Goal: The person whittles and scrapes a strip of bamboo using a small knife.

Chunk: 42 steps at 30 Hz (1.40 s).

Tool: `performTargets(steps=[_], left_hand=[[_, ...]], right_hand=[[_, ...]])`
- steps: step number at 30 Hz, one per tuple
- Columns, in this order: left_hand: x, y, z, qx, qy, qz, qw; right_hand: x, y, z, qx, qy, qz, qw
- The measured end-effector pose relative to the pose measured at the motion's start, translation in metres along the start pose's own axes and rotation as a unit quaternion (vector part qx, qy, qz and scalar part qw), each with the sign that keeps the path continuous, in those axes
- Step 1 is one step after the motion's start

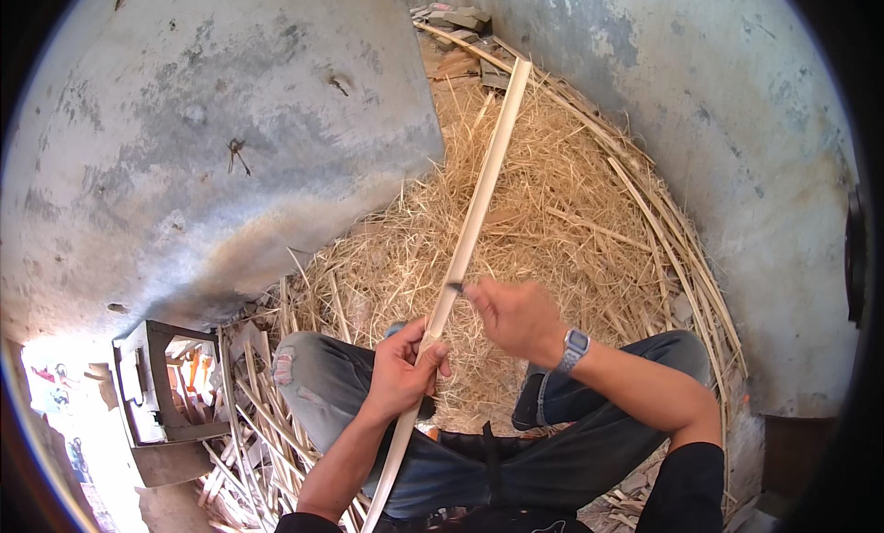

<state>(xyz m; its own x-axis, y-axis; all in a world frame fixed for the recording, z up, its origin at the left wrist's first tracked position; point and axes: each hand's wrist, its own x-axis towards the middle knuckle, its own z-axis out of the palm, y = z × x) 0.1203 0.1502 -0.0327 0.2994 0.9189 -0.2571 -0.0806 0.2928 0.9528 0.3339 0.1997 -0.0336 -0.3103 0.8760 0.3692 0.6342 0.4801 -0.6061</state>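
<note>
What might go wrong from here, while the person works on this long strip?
1. The small dark tool in the right grip is at the pale strip, just beyond the left grip. If it slips backward, it might strike those fingers; its sharpness is unclear.
2. The strip extends far past the left grip, so it might flex or twist under pressure.
3. Loose shavings cover the floor ahead, perhaps making footing slippery.

We seemed to be in a rough workshop: stained walls curved around heaped pale shavings, with long strips stacked alongside.
</note>
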Motion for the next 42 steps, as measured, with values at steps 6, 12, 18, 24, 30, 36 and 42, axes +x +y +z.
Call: performTargets(steps=[6, 12, 18, 24, 30, 36, 42], left_hand=[[0.004, -0.006, 0.000, -0.043, -0.017, -0.019, 0.999], [0.000, 0.004, -0.003, -0.055, -0.055, -0.026, 0.997], [0.007, 0.000, -0.002, -0.091, -0.083, -0.025, 0.992], [0.002, 0.008, -0.003, -0.228, -0.113, -0.069, 0.965], [0.007, 0.002, -0.003, -0.258, -0.119, -0.047, 0.958], [0.003, -0.002, -0.008, -0.165, -0.060, -0.013, 0.984], [0.004, -0.007, -0.004, -0.063, -0.033, 0.005, 0.997]], right_hand=[[-0.013, -0.009, 0.004, -0.011, -0.006, 0.009, 1.000], [0.006, 0.005, -0.007, 0.002, 0.003, -0.005, 1.000], [-0.008, -0.004, -0.002, -0.015, -0.021, 0.016, 1.000], [0.007, 0.005, -0.005, 0.002, 0.011, 0.028, 1.000], [-0.005, -0.010, -0.003, 0.020, -0.001, 0.045, 0.999], [-0.001, -0.013, -0.001, 0.102, -0.055, 0.093, 0.989], [0.007, -0.005, -0.017, 0.306, -0.034, 0.164, 0.937]])
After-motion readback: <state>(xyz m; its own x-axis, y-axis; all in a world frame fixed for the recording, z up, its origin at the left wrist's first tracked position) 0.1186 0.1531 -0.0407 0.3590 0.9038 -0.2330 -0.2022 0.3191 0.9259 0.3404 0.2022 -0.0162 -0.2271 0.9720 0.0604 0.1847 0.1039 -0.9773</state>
